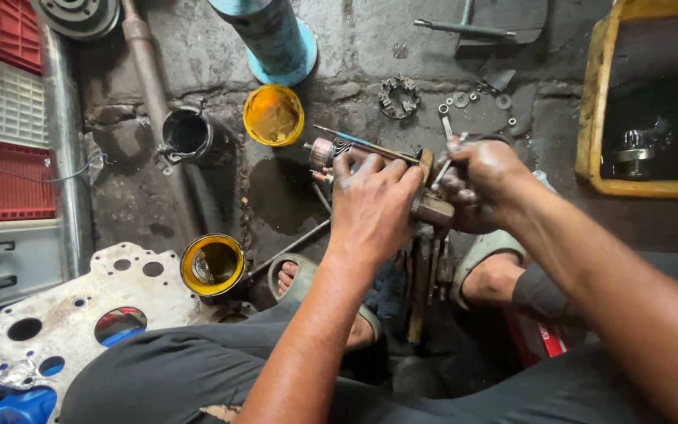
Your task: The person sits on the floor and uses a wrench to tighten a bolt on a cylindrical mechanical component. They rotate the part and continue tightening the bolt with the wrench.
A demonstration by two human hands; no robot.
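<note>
The left hand (372, 200) is wrapped over a greasy motor armature (355, 151) held above the sandalled feet, its copper end poking out leftward past the fingers. The right hand (476, 184) clasps the brown end piece (433, 210) on the armature's near end. Farther off, a yellow cup (274, 115) stands on the floor (355, 47).

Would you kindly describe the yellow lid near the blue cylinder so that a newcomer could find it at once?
Start at the blue cylinder standing at the top of the floor. Just below its base lies the yellow lid, beside a dark round housing. Unlike the yellow-rimmed tin nearer the person's foot, it is shallow and yellow throughout.
</note>
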